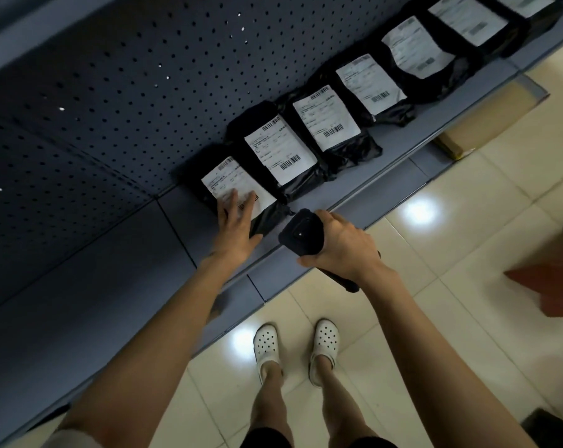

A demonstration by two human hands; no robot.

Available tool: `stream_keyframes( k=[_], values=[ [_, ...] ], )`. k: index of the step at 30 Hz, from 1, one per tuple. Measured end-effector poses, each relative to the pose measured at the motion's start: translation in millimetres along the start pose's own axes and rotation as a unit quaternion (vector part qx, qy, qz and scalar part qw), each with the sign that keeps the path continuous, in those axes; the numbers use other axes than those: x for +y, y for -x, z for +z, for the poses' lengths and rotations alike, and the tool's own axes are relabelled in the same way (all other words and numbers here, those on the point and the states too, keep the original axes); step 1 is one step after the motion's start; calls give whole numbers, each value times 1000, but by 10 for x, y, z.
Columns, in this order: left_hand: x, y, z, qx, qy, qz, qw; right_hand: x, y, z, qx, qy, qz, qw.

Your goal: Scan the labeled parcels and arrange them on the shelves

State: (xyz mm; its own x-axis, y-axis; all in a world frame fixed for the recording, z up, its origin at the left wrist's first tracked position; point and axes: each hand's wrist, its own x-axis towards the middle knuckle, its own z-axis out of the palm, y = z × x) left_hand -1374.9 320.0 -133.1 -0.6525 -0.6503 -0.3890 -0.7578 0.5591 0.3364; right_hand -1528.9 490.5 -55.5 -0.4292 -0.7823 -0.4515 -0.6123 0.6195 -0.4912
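Your right hand [341, 244] clenches the scanner [301, 232], aimed at the nearest parcel [228, 185]; your left hand [236, 223], fingers flat, steadies its label on the shelf [112, 253] beside 6 others.

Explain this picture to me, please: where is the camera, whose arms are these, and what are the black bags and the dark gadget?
There is no machine here. The one picture comes from a camera worn on a person's head, looking down past their own arms to their white clogs on the tiled floor.

In front runs a grey shelf with a perforated back panel. On it lies a row of black parcels, each with a white label. The left hand rests with straight fingers on the nearest parcel, partly covering its barcode. The right hand grips a dark handheld scanner just beside that parcel. A cardboard box sits below the shelf.
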Motion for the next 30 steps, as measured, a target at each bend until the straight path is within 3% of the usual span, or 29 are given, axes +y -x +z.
stream_keyframes(
  k=[5,12,22,30],
  values=[
    [-14,-163,-117,-21,-37,-3,999,30,42,-18,-11,7,-17,1000],
    [-73,213,-194,12,-45,-15,999,-227,133,-103,-27,44,-51,997],
    [-1038,2098,-388,115,14,-176,977,-1557,564,381,-108,92,-201,969],
    [-1993,4138,-449,217,53,-335,916,-3058,1464,1345,-188,194,-370,889]
  ],
)
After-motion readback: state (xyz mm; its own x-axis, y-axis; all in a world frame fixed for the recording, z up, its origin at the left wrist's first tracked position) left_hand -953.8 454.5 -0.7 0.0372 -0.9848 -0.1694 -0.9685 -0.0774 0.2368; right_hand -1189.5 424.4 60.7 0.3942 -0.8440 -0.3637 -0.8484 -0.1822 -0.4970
